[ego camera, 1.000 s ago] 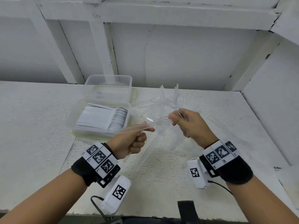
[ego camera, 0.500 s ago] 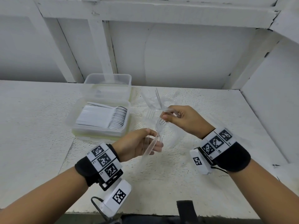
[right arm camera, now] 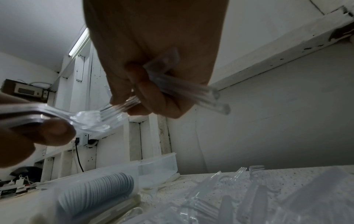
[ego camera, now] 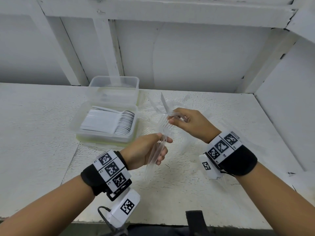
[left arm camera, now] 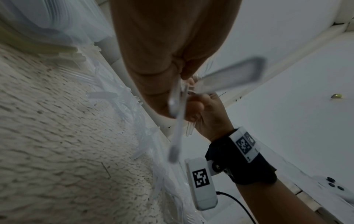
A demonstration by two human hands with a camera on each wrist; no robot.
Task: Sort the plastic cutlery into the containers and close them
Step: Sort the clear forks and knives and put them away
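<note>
My left hand grips a bundle of clear plastic forks by their handles, tines pointing up and away. My right hand holds more clear forks just above, and its fingertips touch the tines of the left bundle. In the right wrist view fork handles stick out of the right fist. In the left wrist view the handles run down from the left hand. A clear container left of the hands holds a packed row of white spoons. Behind it stands a second clear container.
Loose clear forks lie scattered on the white table under and beyond the hands, also seen as a pile of forks in the right wrist view. A white wall and shelf frame close the back and right side.
The left hand has turned its fork bundle from lying sideways to nearly upright. The right hand has moved left and down so its fingers meet the bundle's tines.
</note>
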